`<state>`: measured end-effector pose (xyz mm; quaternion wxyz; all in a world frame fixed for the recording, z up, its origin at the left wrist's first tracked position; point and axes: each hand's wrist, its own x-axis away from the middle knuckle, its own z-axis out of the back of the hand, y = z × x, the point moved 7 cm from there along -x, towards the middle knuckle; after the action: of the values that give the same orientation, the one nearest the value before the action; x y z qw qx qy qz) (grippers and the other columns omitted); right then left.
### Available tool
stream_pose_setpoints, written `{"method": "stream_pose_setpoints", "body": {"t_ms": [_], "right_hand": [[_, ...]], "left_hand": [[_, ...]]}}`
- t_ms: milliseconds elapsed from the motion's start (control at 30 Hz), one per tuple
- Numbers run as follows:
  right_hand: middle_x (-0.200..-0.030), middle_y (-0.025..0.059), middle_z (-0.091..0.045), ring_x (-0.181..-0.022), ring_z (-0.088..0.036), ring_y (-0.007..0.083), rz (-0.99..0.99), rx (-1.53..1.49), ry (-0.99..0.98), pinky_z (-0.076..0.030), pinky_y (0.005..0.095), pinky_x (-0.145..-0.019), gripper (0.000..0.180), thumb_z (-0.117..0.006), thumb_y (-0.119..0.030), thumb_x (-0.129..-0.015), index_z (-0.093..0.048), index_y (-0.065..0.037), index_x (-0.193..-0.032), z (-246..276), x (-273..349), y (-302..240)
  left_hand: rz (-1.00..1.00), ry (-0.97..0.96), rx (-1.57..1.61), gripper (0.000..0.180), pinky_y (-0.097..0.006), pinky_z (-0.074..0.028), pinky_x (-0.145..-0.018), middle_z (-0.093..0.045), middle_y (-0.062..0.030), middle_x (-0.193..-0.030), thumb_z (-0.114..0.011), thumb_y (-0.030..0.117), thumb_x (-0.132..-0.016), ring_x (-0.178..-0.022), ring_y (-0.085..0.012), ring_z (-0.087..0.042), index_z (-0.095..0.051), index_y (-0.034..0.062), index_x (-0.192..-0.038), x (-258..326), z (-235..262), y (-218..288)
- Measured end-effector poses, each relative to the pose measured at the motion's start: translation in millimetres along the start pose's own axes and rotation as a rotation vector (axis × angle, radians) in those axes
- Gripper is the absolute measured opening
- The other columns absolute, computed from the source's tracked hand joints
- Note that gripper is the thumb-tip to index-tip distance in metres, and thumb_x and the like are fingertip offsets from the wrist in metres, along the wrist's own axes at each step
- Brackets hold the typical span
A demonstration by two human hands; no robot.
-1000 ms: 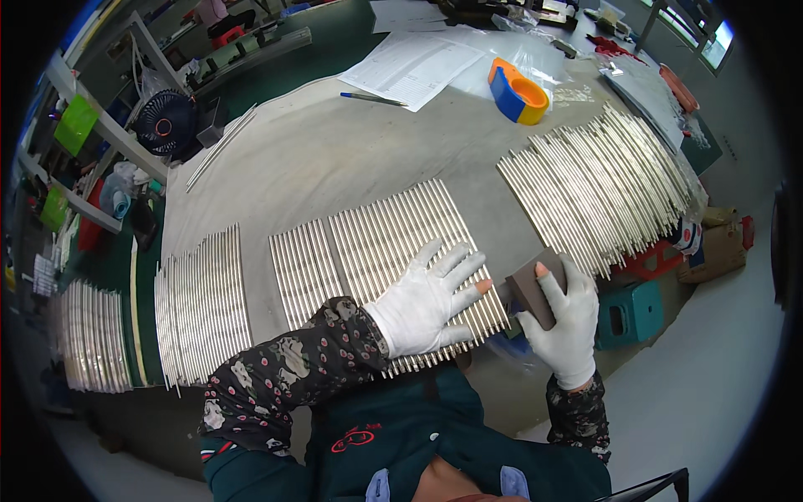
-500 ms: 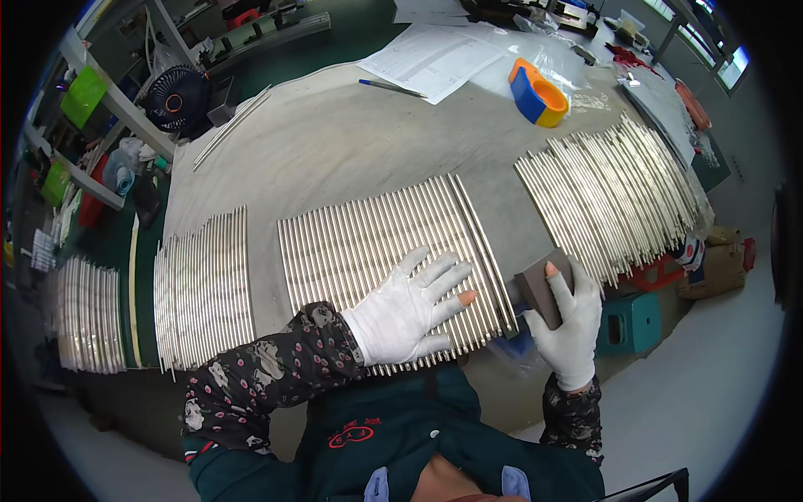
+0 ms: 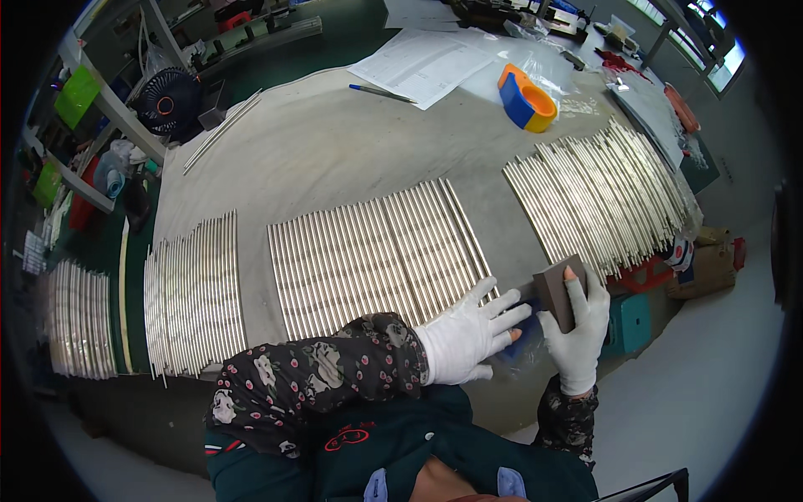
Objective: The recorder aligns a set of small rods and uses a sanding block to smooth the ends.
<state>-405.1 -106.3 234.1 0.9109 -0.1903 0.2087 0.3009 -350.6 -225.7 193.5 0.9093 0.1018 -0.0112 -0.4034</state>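
Observation:
A row of thin metal rods (image 3: 368,251) lies side by side on the grey table in front of me. My left hand (image 3: 473,330), in a white glove with one bare fingertip, spreads its fingers over the near right end of this row. My right hand (image 3: 579,330), also gloved, grips a dark grey-brown rectangular block (image 3: 556,293) just right of the row. The block is held off the rods, near the table's front edge. To the far right lies another batch of metal rods (image 3: 598,197), with uneven ends.
Two more rod batches lie left, one on the grey table (image 3: 196,293) and one at the far left (image 3: 79,318). Behind are loose rods (image 3: 222,134), a blue pen (image 3: 381,93), paper sheets (image 3: 427,63) and an orange-blue tape holder (image 3: 527,100). A teal stool (image 3: 631,322) stands below right.
My left hand has slid right and nearer to me, to the row's right end. The separate rods at that end now lie closer to the others. My right hand still holds the block.

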Motion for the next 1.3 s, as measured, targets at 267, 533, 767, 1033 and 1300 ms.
{"method": "stream_pose_setpoints", "body": {"t_ms": [267, 533, 767, 1033, 1300], "right_hand": [[-0.124, 0.0235, -0.046, -0.105, -0.047, 0.0384, -0.03, -0.011, 0.019, -0.04, 0.0443, -0.089, 0.067, -0.07, -0.011, -0.061, -0.05, -0.008, -0.125, 2, 1, 1], [-0.124, 0.024, -0.045, -0.105, -0.047, 0.0385, -0.043, -0.004, 0.004, -0.04, 0.0444, -0.089, 0.067, -0.07, -0.01, -0.061, -0.049, -0.007, -0.126, 2, 2, 2], [-0.126, 0.0235, -0.044, -0.106, -0.047, 0.0384, -0.051, -0.018, -0.012, -0.04, 0.0442, -0.09, 0.067, -0.069, -0.01, -0.062, -0.049, -0.007, -0.125, -2, 4, 5], [-0.125, 0.0227, -0.045, -0.106, -0.047, 0.0378, -0.047, -0.036, -0.014, -0.04, 0.0435, -0.09, 0.065, -0.069, -0.009, -0.062, -0.051, -0.007, -0.124, -5, 1, 1], [-0.125, 0.0235, -0.045, -0.108, -0.047, 0.0382, -0.009, -0.034, -0.012, -0.039, 0.0441, -0.092, 0.065, -0.07, -0.01, -0.062, -0.052, -0.007, -0.124, -3, -11, -6]], "left_hand": [[-0.007, -0.015, 0.026, 0.062, -0.053, -0.018, -0.109, -0.033, -0.013, -0.141, -0.059, 0.046, -0.08, -0.133, -0.0291, -0.026, -0.048, 0.0068, -0.127, -11, 1, -2], [-0.007, 0.014, 0.047, 0.063, -0.053, -0.018, -0.109, -0.034, -0.0136, -0.141, -0.059, 0.046, -0.08, -0.133, -0.0295, -0.027, -0.048, 0.0062, -0.127, -13, -1, -2], [-0.014, 0.053, 0.069, 0.063, -0.053, -0.02, -0.108, -0.034, -0.0145, -0.14, -0.062, 0.044, -0.077, -0.132, -0.0296, -0.029, -0.049, 0.0049, -0.125, -2, 1, -1], [-0.016, 0.028, 0.065, 0.063, -0.053, -0.017, -0.109, -0.035, -0.0142, -0.14, -0.06, 0.044, -0.079, -0.133, -0.0291, -0.028, -0.048, 0.0045, -0.126, -4, 2, -2], [-0.066, 0.11, 0.136, 0.061, -0.052, -0.017, -0.109, -0.036, -0.0147, -0.138, -0.059, 0.042, -0.081, -0.132, -0.0289, -0.029, -0.047, 0.004, -0.127, -3, 12, -11]]}}
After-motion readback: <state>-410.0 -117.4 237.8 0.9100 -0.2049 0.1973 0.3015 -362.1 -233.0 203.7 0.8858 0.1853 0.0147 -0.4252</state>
